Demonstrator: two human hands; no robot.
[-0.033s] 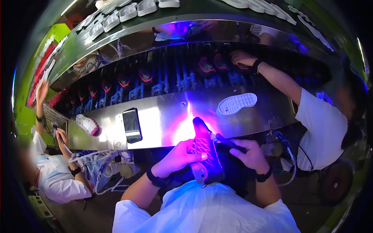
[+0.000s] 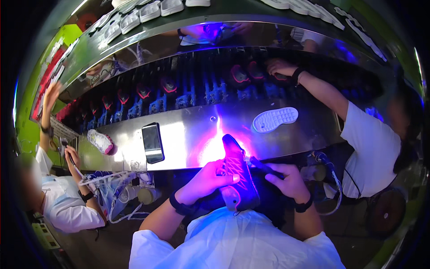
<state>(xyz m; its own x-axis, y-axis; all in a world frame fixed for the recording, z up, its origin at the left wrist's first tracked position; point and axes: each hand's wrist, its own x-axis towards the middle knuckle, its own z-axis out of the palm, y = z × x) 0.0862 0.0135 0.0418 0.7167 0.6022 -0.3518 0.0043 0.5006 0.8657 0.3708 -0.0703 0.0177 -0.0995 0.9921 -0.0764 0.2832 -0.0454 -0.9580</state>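
For an even pass, the shoe [image 2: 242, 179] is best held steady & the tool [image 2: 263, 166] worked lightly, prob. along the shoe's R edge. The shoe is gripped by the L hand [image 2: 205, 181], thumb over the upper, toe twd bench [image 2: 309, 130]; the tool is grasped in the R hand [image 2: 289, 180], tip nr shoe's R side, contact unclear.

Of our own we count one left hand [image 2: 207, 180] and one right hand [image 2: 290, 181]; with them, one dark shoe [image 2: 239, 179] and one slim dark tool [image 2: 267, 168]; on the counter [image 2: 313, 130], one phone [image 2: 153, 143], one white sole [image 2: 275, 119] and one white-and-pink piece [image 2: 100, 141]; farther off, at least six dark pieces edged in red [image 2: 169, 85]; around us, two co-workers [image 2: 371, 154]
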